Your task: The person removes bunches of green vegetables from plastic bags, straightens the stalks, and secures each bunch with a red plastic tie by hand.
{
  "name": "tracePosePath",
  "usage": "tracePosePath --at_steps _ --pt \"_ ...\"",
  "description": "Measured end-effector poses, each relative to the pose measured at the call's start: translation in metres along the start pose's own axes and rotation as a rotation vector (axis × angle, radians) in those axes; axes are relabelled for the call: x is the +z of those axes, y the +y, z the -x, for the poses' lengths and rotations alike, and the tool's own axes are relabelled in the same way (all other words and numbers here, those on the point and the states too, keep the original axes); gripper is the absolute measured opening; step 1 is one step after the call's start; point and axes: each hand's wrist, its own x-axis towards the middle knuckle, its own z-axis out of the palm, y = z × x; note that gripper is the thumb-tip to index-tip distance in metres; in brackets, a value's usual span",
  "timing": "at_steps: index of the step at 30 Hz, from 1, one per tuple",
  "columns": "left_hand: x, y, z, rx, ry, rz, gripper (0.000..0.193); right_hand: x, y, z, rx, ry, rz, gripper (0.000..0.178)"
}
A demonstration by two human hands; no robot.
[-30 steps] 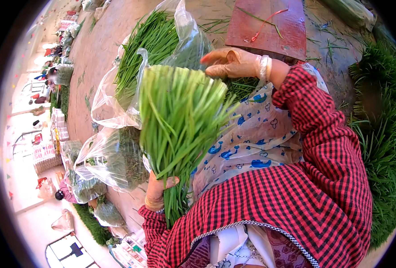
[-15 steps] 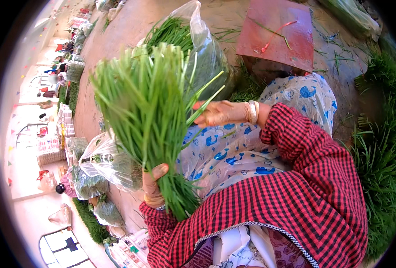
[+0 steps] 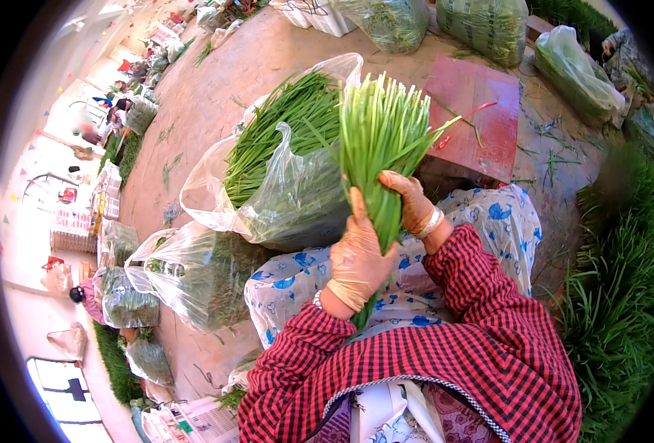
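Observation:
An upright bundle of long green chives (image 3: 382, 136), pale at the cut upper ends, stands over my lap. My left hand (image 3: 360, 255), in a thin translucent glove, is wrapped round its lower part. On its right side, a little higher up, my right hand (image 3: 410, 203) is also closed on the bundle, gloved too. A few stalks stick out to the upper right. The leafy lower ends pass behind my left wrist, partly hidden. Under my hands, a white plastic cover with blue whale prints (image 3: 500, 214) lies over my lap.
To the left, an open clear plastic bag (image 3: 297, 210) holds more chives (image 3: 286, 136); a second clear bag (image 3: 201, 277) stands nearer. A red square board (image 3: 478, 92) ahead carries a red tie and a stalk. Loose greens (image 3: 622, 273) are heaped at the right. Filled bags (image 3: 482, 26) stand farther off.
The bundle has moved rightward and now stands more upright. My right hand, earlier beside the bundle near some stray stalks, has closed on it; my left hand still holds it.

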Motion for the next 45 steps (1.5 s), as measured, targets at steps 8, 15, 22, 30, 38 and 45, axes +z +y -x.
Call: tracePosePath --at_steps 8,15,22,30,38,45 --pt "-0.031 -0.067 -0.013 0.224 -0.301 0.817 0.055 -0.050 -0.041 0.028 -0.038 0.125 0.121 0.030" --pt "-0.082 -0.031 -0.025 0.261 0.454 0.496 0.020 -0.041 -0.023 0.032 0.066 0.029 0.168 0.021" --pt "-0.071 -0.037 -0.052 0.164 0.103 0.623 0.025 -0.109 0.016 0.027 0.005 -0.173 0.950 0.044" --pt "-0.047 -0.067 -0.059 0.406 -0.445 1.585 0.017 -0.100 0.021 0.023 0.104 -0.024 0.709 0.033" --pt "-0.042 -0.091 -0.038 0.670 -0.537 1.563 0.035 -0.046 -0.011 0.036 0.146 0.074 0.197 0.026" --pt "-0.057 -0.153 -0.050 0.189 0.098 1.520 0.069 -0.020 -0.066 0.022 0.127 -0.138 0.632 0.039"
